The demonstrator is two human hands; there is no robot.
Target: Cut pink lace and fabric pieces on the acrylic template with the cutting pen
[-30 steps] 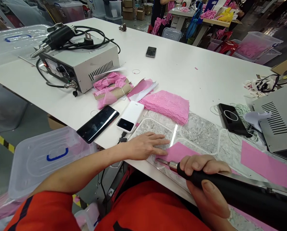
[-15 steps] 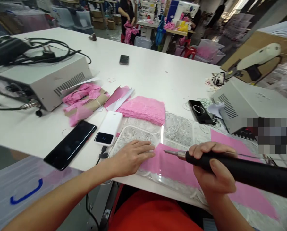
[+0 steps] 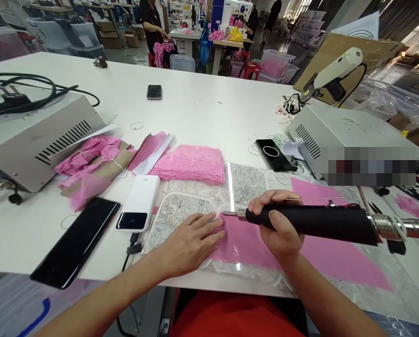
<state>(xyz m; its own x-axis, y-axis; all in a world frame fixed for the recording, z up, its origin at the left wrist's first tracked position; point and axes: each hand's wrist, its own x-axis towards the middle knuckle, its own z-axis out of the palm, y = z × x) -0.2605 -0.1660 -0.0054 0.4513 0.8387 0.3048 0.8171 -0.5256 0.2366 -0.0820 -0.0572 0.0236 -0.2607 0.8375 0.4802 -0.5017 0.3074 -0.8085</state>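
Observation:
My left hand (image 3: 191, 241) lies flat with fingers stretched, its fingertips pressing the left edge of a pink sheet of cloth (image 3: 246, 245). In my right hand (image 3: 283, 229) is a thick black handpiece (image 3: 321, 220) with a slim metal tip, held level, its metal connector off to the right. The tip points left and sits at the cloth's upper left corner, close beside my left fingertips; whether it touches the cloth I cannot tell. Under the cloth is a clear, patterned plastic mat (image 3: 186, 206). A stack of pink lace pieces (image 3: 191, 164) rests just beyond.
Left of my hand are a white power bank (image 3: 139, 201) with a cable and a black phone (image 3: 76, 241). Grey boxes stand at left (image 3: 44, 135) and right (image 3: 353, 135). Another phone (image 3: 274, 154) lies near the right box. Bundled pink fabric (image 3: 93, 164) is at left.
The handpiece has moved left and levelled, bringing its tip to the cloth's corner by my left fingers. My left hand stays flat on the cloth. The camera view has shifted.

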